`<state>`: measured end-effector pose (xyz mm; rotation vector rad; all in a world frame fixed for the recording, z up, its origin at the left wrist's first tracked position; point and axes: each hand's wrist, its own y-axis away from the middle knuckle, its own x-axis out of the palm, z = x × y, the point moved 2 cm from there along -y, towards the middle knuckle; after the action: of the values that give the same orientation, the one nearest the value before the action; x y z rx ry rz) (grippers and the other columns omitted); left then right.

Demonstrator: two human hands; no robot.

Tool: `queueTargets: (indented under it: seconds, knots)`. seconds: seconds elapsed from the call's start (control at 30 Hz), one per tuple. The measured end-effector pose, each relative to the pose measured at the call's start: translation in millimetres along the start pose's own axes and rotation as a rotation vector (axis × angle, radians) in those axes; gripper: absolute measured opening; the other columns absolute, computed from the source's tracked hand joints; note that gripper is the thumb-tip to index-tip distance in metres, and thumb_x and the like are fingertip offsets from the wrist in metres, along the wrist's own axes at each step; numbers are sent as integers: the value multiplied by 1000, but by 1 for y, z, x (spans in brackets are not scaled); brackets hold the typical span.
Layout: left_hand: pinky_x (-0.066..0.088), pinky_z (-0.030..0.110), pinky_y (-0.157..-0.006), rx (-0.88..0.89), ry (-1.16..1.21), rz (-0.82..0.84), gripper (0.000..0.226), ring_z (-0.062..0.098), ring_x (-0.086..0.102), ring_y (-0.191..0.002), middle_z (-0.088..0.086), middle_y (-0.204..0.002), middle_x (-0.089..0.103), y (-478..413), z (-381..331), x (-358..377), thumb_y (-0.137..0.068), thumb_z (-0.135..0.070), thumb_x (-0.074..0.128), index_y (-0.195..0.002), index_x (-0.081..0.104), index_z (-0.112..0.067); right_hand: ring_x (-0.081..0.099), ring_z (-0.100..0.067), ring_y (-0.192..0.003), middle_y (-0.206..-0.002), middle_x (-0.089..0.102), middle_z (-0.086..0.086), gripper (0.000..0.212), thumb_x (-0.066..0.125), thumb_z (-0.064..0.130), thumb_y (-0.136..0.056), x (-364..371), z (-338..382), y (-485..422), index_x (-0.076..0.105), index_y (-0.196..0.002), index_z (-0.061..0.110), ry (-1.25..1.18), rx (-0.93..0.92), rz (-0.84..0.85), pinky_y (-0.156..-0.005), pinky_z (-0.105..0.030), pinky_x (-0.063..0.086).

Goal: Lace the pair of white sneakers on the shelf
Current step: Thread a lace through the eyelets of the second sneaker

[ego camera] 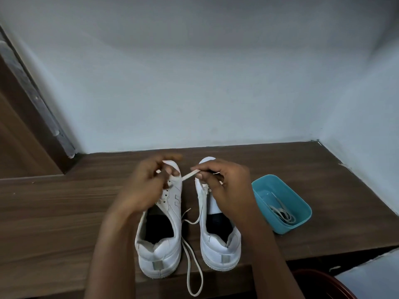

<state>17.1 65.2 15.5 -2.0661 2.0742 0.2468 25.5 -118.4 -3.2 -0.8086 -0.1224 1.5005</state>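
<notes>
Two white sneakers stand side by side on the dark wooden shelf point(64, 201), heels towards me. My left hand point(146, 184) is curled over the eyelets of the left sneaker point(159, 244) and grips its front part. My right hand point(224, 184) hovers over the right sneaker point(218, 244) and pinches the tip of a white lace point(191, 174) that runs across to the left sneaker. The rest of that lace point(194, 272) trails between the shoes and loops over the shelf's front edge.
A teal plastic tub point(302, 206) holding another coiled lace point(282, 214) sits to the right of the shoes. Pale walls close the shelf at the back and right. A brown wooden frame point(26, 126) stands at the left. A red object point(319, 283) shows below the shelf edge.
</notes>
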Motion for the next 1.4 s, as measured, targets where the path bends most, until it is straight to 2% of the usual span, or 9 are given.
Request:
queueTargets:
  seconds: [0.17,0.3,0.4,0.6,0.77,0.87,0.97,1.2,1.4]
  knots:
    - [32,15,-47,-143,-7,258,35,1,42,-47,-9,-63,63,9,7,33,-99,2,46,-86,70,-19,74,-14,-81,-90,77,3,22,67,-4,-90,5,11,0,80,-100,10,-182,81,62,-72,-34,62]
    - [33,16,-49,-41,-117,141,31,1,39,-45,-13,-53,56,-3,13,35,-102,-14,53,-87,79,-19,74,-11,-87,-95,78,3,26,70,-1,-89,-14,-7,-1,77,-109,16,-230,257,37,-78,-27,60]
    - [37,10,-50,-12,-44,-16,31,-3,46,-48,-11,-71,70,-6,13,32,-103,-13,52,-87,78,-14,71,-1,-83,-89,77,9,27,68,2,-89,-40,-31,3,77,-104,23,-21,384,-128,-78,-23,58]
    - [35,20,-55,-7,443,-194,31,6,39,-49,-4,-67,64,-8,5,22,-102,-25,52,-81,73,-16,67,-4,-90,-96,75,6,17,72,20,-90,-55,-65,18,76,-106,18,292,543,-25,-83,-24,53]
    - [59,27,-68,-54,946,-208,25,6,35,-45,-3,-54,42,-9,-5,17,-102,-27,50,-88,63,-10,69,-7,-95,-104,76,6,25,69,32,-93,-44,-66,19,74,-114,20,365,542,179,-89,-28,53]
    - [46,18,-43,-69,1059,-197,23,4,31,-42,-4,-56,36,-10,-7,11,-101,-27,51,-86,61,-13,69,-12,-93,-98,77,6,22,63,34,-96,-36,-62,18,77,-109,23,434,522,258,-87,-34,55]
    - [27,15,-37,-24,712,-193,25,2,30,-44,-7,-56,37,-7,-3,9,-98,-33,54,-83,66,-16,68,-16,-88,-89,76,6,19,60,31,-97,-35,-59,17,78,-101,25,456,512,269,-83,-36,54]
    - [51,25,-75,51,-600,135,11,-5,62,-81,-23,-85,71,-7,22,28,-79,-41,78,-90,76,-42,67,-16,-88,-90,76,6,19,59,23,-96,-31,-56,16,78,-100,24,400,530,218,-82,-35,54]
    - [54,32,-78,44,-474,105,19,2,67,-80,-23,-81,73,-13,26,30,-87,-28,68,-79,76,-44,70,-13,-76,-76,74,2,21,62,27,-97,-31,-52,16,78,-87,17,229,612,129,-76,-37,58]
